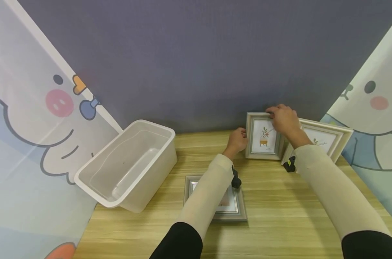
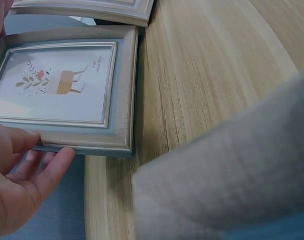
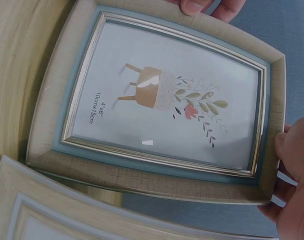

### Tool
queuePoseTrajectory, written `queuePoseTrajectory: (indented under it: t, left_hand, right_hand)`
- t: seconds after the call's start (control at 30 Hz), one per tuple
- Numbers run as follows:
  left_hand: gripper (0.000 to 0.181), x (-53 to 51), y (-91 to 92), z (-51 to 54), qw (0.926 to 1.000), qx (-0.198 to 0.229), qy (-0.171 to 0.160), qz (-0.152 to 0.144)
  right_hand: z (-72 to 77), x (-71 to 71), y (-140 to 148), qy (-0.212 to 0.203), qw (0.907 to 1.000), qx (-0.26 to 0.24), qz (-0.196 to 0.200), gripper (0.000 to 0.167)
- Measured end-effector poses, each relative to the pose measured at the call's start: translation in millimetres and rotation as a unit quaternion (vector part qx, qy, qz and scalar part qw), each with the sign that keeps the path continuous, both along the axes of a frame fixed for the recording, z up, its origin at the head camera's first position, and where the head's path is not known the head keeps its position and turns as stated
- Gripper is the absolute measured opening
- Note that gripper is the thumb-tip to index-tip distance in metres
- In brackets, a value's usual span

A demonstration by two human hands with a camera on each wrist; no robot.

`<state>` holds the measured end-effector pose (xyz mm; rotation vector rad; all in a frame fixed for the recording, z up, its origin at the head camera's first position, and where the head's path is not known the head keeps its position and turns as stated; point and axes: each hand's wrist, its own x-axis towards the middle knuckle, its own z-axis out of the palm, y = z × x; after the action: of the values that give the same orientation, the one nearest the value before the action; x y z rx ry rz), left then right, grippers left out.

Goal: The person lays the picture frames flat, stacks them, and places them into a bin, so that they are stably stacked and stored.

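Note:
An upright picture frame [image 1: 264, 155] with a blue inner border and a potted-plant print stands at the back of the table, against the dark panel. My left hand [image 1: 236, 142] pinches its left edge between thumb and fingers, plain in the left wrist view. At the top right corner my right hand [image 1: 284, 120] grips the frame's upper edge, thumb in front and fingers behind, as the right wrist view shows. Just to the right a larger cream picture frame [image 1: 344, 138] leans, partly behind my right arm. Another picture frame [image 1: 229, 217] lies flat under my left forearm, which hides part of it.
A white plastic tub [image 1: 161, 172] with nothing in it stands on the left of the wooden table [image 1: 134, 233]. Behind rises a dark grey panel [image 1: 196, 64]. Cartoon-printed sheets [image 1: 27, 151] flank the table on both sides.

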<state>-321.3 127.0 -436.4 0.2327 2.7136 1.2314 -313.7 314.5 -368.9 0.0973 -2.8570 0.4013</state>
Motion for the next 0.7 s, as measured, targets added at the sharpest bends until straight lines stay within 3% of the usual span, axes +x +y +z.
queuePoseTrajectory:
  t: [0.37,0.7]
  left_hand:
    - [0.039,-3.6,-8.1,8.8,0.9994,-0.016,0.020,-0.022]
    - [0.039,-1.9,-24.8,23.8,0.9980,-0.021,0.054,-0.025]
  right_hand:
    - [3.0,2.3,-5,0.059,0.9983,0.003,-0.007,0.032]
    - [8.7,5.3,-12,0.076,0.9969,-0.020,0.005,0.033]
